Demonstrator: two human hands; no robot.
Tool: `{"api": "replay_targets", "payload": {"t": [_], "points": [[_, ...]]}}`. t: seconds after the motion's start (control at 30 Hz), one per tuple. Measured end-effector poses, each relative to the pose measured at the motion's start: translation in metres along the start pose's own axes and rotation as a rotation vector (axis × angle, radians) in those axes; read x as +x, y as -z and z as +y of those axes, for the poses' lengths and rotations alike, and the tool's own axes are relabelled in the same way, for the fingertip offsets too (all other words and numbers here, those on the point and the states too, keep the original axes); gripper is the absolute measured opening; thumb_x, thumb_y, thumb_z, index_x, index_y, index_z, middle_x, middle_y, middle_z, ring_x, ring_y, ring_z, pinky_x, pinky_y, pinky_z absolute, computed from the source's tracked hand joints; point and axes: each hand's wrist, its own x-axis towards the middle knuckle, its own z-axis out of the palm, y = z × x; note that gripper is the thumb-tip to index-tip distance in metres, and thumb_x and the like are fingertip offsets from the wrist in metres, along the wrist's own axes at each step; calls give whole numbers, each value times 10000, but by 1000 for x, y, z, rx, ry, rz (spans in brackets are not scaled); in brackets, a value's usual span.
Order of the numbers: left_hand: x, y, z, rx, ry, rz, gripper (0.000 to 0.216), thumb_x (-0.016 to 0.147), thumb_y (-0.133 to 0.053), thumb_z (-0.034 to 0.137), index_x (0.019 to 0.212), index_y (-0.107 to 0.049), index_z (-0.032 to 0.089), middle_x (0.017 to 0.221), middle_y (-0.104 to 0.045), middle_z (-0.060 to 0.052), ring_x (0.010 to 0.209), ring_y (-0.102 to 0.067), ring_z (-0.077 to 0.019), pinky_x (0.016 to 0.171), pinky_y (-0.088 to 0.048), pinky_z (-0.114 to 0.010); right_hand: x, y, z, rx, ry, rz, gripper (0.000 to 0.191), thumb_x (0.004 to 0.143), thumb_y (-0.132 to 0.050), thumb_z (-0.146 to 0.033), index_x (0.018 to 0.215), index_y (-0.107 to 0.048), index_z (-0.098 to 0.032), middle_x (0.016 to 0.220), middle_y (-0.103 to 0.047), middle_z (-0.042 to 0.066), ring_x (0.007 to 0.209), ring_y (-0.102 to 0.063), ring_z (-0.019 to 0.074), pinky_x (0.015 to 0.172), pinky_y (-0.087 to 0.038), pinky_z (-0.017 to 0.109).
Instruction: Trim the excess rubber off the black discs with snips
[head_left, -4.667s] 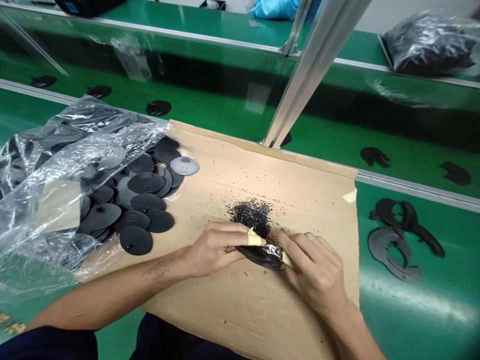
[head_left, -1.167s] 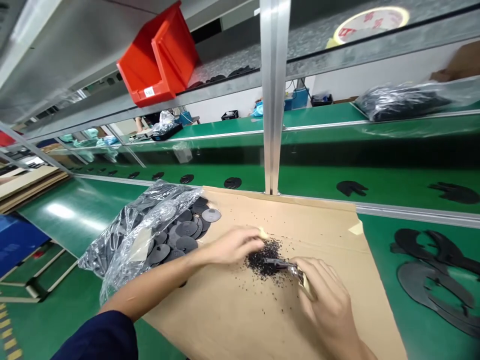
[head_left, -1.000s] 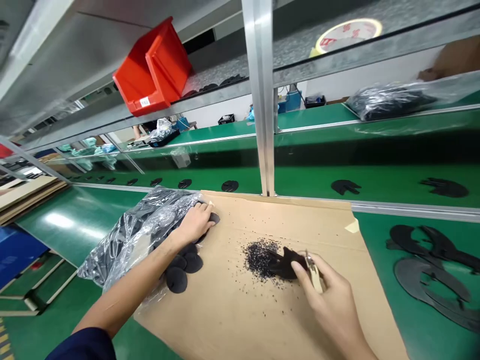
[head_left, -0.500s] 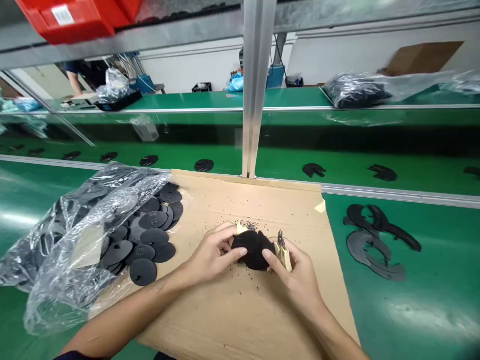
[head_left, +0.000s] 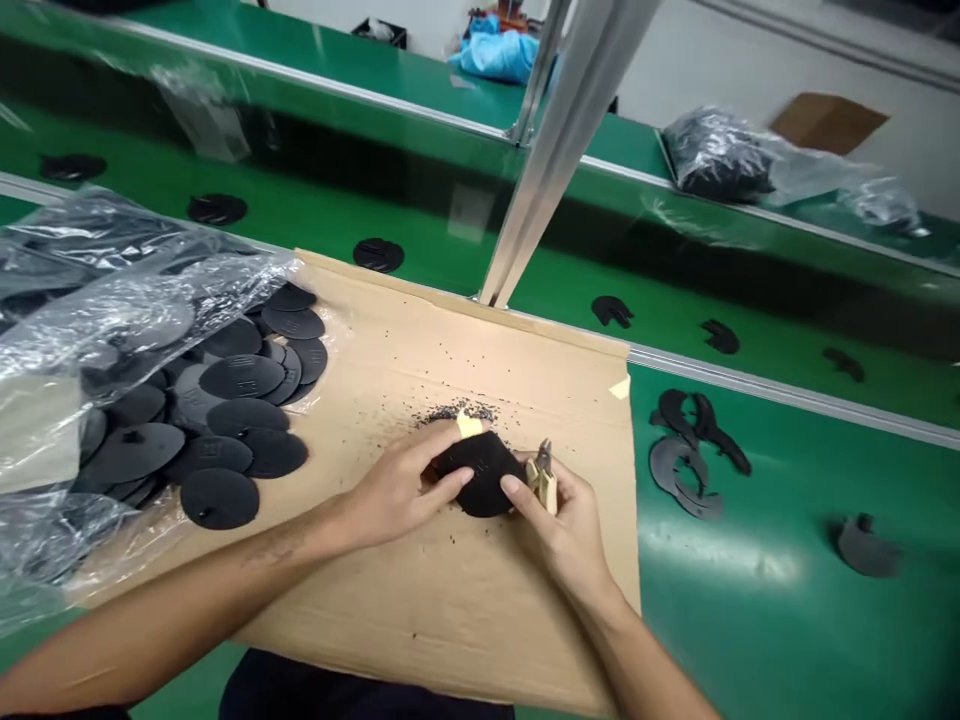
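Between my two hands is a flat black plastic disc [head_left: 484, 480], held above the brown cardboard sheet [head_left: 450, 610]. My left hand [head_left: 394, 490] grips its left side, thumb on top, with yellow wrapping [head_left: 470, 425] at the index fingertip. My right hand [head_left: 566, 530] pinches the right edge with the thumb while also holding side cutters [head_left: 544, 478], their jaws pointing away from me. Small black scraps [head_left: 457, 410] lie just beyond the disc. The undersides of the disc and some fingers are hidden.
Left, a clear plastic bag [head_left: 135, 300] spills several black discs [head_left: 219, 498] onto the cardboard. Curved black pieces [head_left: 679, 465] and another piece [head_left: 866, 548] lie on the green surface at right. Behind a metal rail, a lower green strip carries spaced black parts [head_left: 379, 254]. A metal post [head_left: 559, 150] rises at the back.
My view has tilted and moved closer to the cardboard. Both hands still hold the disc, which now shows more of its upper face. Another black piece at far right has come into view.
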Motion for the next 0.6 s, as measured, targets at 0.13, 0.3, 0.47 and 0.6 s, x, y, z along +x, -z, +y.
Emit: {"api": "replay_targets", "payload": {"t": [0.13, 0.3, 0.47, 0.6], "points": [[1, -4, 0, -312, 194, -53, 413, 936, -558, 173, 1347, -557, 218, 1256, -677, -93, 1078, -685, -209, 893, -602, -326, 1, -1, 0, -6, 24, 25, 295, 811, -721, -464, 922, -682, -193, 802, -676, 26, 707, -611, 178, 655, -517, 288], [2, -4, 2, -396, 220, -22, 414, 920, -585, 153, 1332, -590, 199, 1267, -683, -102, 1071, -700, -209, 873, -618, -312, 2, 0, 0, -72, 68, 31, 293, 826, -708, -465, 941, -696, -196, 794, -693, 24, 690, -630, 183, 622, -528, 284], [1, 2, 3, -179, 12, -26, 419, 938, -596, 159, 1352, -587, 225, 1270, -685, -101, 1112, -681, -220, 927, -600, -362, 4, 1, 1, -151, 191, 34, 219, 840, -710, -392, 975, -704, -219, 879, -735, 35, 785, -683, 203, 721, -564, 313], [-1, 4, 7, 12, -129, -114, 466, 947, -574, 137, 1402, -540, 228, 1207, -703, -99, 1079, -677, -209, 916, -591, -373, 4, 1, 1, -181, 336, -19, 113, 861, -692, -294, 957, -698, -234, 907, -740, 41, 817, -694, 195, 743, -567, 322]]}}
